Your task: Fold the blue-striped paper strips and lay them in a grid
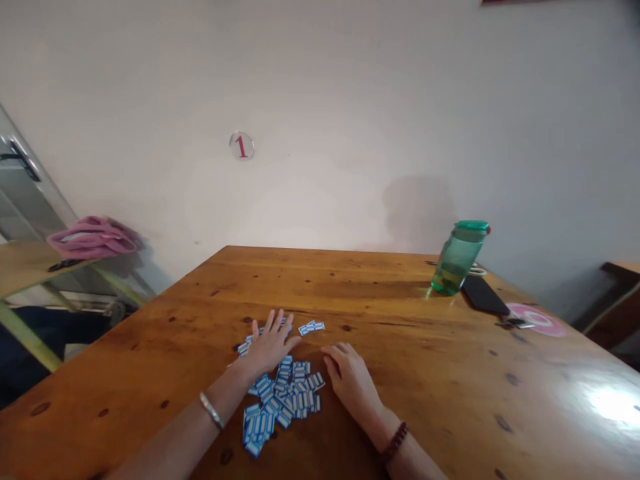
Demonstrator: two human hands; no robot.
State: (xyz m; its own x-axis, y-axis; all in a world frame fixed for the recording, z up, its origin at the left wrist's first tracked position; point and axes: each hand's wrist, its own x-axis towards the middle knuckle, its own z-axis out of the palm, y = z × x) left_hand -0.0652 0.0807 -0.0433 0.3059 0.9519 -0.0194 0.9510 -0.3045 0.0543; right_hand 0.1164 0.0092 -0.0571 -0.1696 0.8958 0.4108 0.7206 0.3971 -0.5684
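**Blue-and-white cards (pixel 301 398) on a wooden table (pixel 450 380)**

Nearest, the flat, rectangular cards overlap in a loose pile (their fine print is too small to read). The right hand (pixel 353 380) rests just beside the pile's right side, fingers loosely bent, with no object visible in its grasp. The left hand (pixel 270 347) lies open, fingers spread, over the pile's far part; a small cluster sits apart to its right. Glossy, knotted wood stretches from the right hand to a dark, slab-like phone (pixel 485 295) and a pink disc (pixel 543 320) near the right edge. A translucent green bottle (pixel 457 260) stands beyond. On the pale wall (pixel 320 133), a round plaque (pixel 242 145) reads "1" in red.
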